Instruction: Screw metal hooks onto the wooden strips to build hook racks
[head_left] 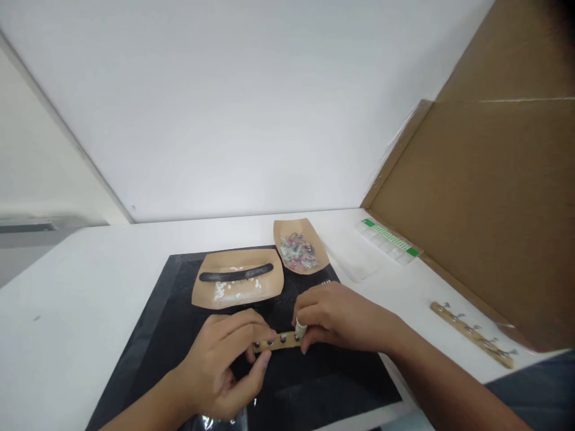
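Observation:
My left hand (231, 356) grips the left end of a short wooden strip (276, 343) between thumb and fingers. Small round metal pieces sit in a row along the strip; the fingers hide its left end. My right hand (326, 317) is closed around a small whitish cylindrical piece (300, 327), held upright over the strip's right end. Whether that piece touches the metal below it, I cannot tell. Just beyond both hands, a curved black nail file (236, 273) lies across a brown paper tray (202, 296) with scattered white bits (220, 290).
Another brown tray (287, 227) holds several small clear-wrapped packets (299, 251). A black mat (314, 383) lies under the hands on the white table (112, 251). To the right are a clear case with a green label (390, 239), a second wooden strip with metal pieces (471, 332) and a cardboard wall (485, 209).

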The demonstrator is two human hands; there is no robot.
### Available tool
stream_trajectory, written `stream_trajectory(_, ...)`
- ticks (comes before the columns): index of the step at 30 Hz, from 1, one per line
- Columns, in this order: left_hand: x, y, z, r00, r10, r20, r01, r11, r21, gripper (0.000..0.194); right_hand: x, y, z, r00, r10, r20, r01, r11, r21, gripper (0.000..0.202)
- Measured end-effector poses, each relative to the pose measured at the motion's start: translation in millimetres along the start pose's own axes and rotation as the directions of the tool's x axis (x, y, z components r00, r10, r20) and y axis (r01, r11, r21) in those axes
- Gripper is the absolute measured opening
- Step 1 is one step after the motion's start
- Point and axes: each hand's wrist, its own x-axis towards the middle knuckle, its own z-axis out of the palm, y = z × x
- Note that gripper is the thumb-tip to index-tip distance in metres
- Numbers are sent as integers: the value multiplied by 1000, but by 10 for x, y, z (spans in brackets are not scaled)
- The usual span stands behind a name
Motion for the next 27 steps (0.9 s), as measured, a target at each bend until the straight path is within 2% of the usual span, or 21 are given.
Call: stream_trajectory(27,22,7,-8,1000,30,-4,-30,999,23,31,31,-37,53,1000,5,28,-2,995,-98,33)
